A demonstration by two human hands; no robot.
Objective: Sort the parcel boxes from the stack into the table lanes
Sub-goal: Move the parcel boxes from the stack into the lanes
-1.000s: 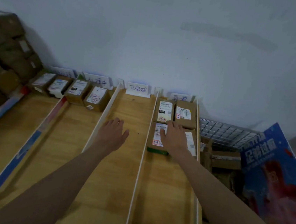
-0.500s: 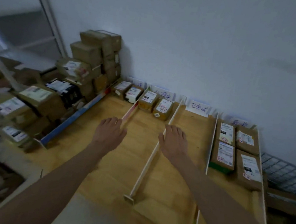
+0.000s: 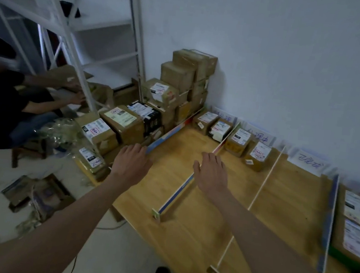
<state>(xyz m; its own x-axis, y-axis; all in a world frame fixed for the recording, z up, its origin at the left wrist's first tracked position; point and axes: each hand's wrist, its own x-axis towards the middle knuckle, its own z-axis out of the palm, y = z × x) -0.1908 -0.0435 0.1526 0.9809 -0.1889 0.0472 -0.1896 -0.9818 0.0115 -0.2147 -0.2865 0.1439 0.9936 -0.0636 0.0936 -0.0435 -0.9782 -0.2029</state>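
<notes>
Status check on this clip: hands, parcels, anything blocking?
Both hands open and empty, left hand nearing the stack of boxes, right hand over the table. Four boxes at the back of the near lanes. Nothing blocking.

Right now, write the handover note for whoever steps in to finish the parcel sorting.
Hands: left hand and right hand both open and empty, stretched toward the stack.
Stack: unsorted parcel boxes piled against the wall at the table's left end, with more lower down, such as the labelled box.
Done: two boxes at the back of the far-left lane, two boxes in the next, and boxes in the far-right lane.
Left: the lane by the handwritten sign holds none; most of the stack remains to sort.
</notes>
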